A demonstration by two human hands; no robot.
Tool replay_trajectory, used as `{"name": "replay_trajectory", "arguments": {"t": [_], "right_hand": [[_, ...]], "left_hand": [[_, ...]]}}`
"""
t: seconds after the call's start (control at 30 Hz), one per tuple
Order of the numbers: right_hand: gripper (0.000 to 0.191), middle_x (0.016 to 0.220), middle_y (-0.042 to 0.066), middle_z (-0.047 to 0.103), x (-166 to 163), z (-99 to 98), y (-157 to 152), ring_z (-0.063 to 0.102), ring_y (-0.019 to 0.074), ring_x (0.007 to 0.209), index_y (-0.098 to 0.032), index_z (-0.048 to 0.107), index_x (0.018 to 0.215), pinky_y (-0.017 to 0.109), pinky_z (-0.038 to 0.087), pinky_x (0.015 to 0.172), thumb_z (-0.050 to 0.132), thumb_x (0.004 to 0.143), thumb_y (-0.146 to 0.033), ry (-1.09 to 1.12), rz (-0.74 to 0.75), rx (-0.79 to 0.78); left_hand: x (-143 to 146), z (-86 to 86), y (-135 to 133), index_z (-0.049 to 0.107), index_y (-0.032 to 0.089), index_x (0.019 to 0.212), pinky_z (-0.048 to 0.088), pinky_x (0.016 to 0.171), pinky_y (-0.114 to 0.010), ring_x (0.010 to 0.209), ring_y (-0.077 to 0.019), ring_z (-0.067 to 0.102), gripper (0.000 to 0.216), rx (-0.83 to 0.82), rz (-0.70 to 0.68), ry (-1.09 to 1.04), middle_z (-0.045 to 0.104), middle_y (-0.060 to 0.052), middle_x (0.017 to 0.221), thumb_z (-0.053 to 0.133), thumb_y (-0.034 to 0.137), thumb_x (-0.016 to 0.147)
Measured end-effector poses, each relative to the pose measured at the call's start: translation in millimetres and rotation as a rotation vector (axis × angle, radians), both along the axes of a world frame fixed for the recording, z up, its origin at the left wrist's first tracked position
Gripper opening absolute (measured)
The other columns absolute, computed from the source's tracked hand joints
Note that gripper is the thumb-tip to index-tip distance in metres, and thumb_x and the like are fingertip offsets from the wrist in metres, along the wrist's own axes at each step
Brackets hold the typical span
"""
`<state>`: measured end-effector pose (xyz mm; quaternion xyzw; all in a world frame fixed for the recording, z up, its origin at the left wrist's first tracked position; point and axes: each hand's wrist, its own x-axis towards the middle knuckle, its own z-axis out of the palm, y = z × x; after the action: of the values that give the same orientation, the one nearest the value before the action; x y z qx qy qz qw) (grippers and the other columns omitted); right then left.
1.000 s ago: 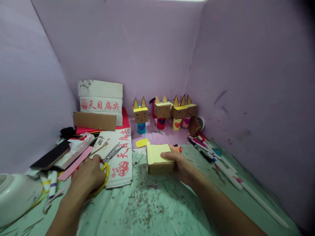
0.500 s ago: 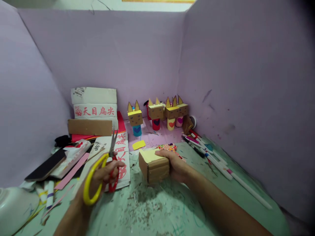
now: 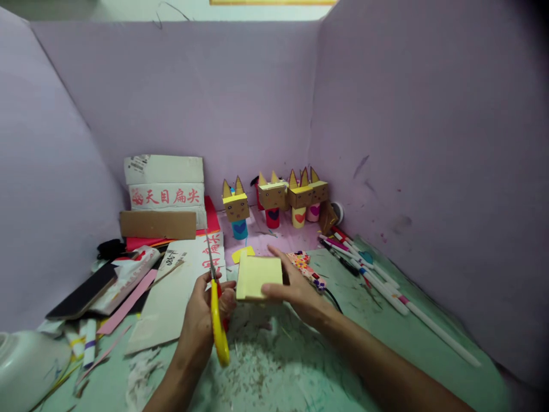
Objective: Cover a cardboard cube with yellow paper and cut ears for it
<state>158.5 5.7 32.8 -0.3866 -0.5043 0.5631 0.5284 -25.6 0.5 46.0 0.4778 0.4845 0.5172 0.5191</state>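
My left hand (image 3: 208,312) is closed round a pair of scissors (image 3: 220,337) with yellow and red handles, blades pointing up and away from me. Just right of it, my right hand (image 3: 295,289) grips a small cardboard box (image 3: 259,277), thumb on the near edge and fingers along its right side. Pale yellow paper covers the face of the box turned toward me. My left fingertips are close to the box's left side; I cannot tell if they touch it. Behind the box lies a yellow paper scrap (image 3: 243,253).
Several cardboard-headed figures (image 3: 237,209) with pointed ears stand at the back. White cardboard (image 3: 167,303) and a dark flat case (image 3: 81,290) lie left. A patterned glue gun-like object (image 3: 306,268) with a black cord and several markers (image 3: 373,274) lie right. Lilac walls (image 3: 193,91) enclose the table.
My left hand has moved right and closer to the box, bringing the scissors along. My right hand has tilted the box so its yellow face turns toward me.
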Motion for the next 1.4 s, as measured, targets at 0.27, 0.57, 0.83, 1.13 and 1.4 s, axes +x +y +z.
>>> {"name": "replay_trajectory", "arguments": {"t": [0.27,0.57,0.83,1.13,1.4], "right_hand": [[0.090,0.121,0.007,0.048,-3.0,-16.9,-2.0,0.049,0.0226,0.114,-0.031,0.013,0.141,0.036,0.039,0.097,0.065,0.071,-0.012,-0.347,-0.206,0.763],[0.088,0.127,0.009,0.048,-3.7,-17.4,-4.1,0.048,0.0246,0.118,-0.027,0.023,0.139,0.038,0.035,0.100,0.069,0.066,-0.012,-0.267,-0.126,0.616],[0.065,0.102,0.007,0.066,-6.0,5.1,-7.1,0.059,0.0261,0.098,-0.018,0.048,0.125,0.036,0.046,0.081,0.069,0.066,-0.035,0.067,0.083,-0.051],[0.059,0.099,0.010,0.066,-4.7,7.4,-9.7,0.062,0.0263,0.088,-0.017,0.056,0.117,0.029,0.047,0.057,0.060,0.073,-0.055,0.194,0.326,-0.098],[0.096,0.125,0.010,0.055,-3.1,-7.7,-1.3,0.051,0.0305,0.114,-0.021,0.042,0.131,0.038,0.043,0.088,0.084,0.048,-0.044,0.128,0.256,0.001]], "left_hand": [[-10.2,-2.1,9.4,0.041,0.022,0.093,0.043,0.035,-0.023,0.041,-0.0120,0.051,0.042,0.135,0.122,-0.202,0.064,0.001,0.065,0.068,0.044,0.069],[-11.3,-4.5,6.7,0.040,0.023,0.098,0.043,0.038,-0.023,0.050,-0.0126,0.055,0.041,0.218,0.103,-0.137,0.065,-0.004,0.082,0.066,0.041,0.073],[-8.1,-6.5,4.6,0.041,0.021,0.101,0.047,0.052,-0.022,0.059,-0.0111,0.056,0.053,0.185,-0.075,0.021,0.060,0.000,0.079,0.070,0.048,0.066],[-7.1,4.9,0.4,0.047,0.019,0.093,0.037,0.035,-0.022,0.038,-0.0139,0.052,0.048,-0.123,-0.101,-0.050,0.055,0.006,0.050,0.074,0.039,0.058],[-0.2,13.8,-4.2,0.060,0.015,0.086,0.036,0.036,-0.023,0.035,-0.0145,0.051,0.037,-0.174,-0.064,-0.243,0.056,0.003,0.044,0.074,0.024,0.052]]}}
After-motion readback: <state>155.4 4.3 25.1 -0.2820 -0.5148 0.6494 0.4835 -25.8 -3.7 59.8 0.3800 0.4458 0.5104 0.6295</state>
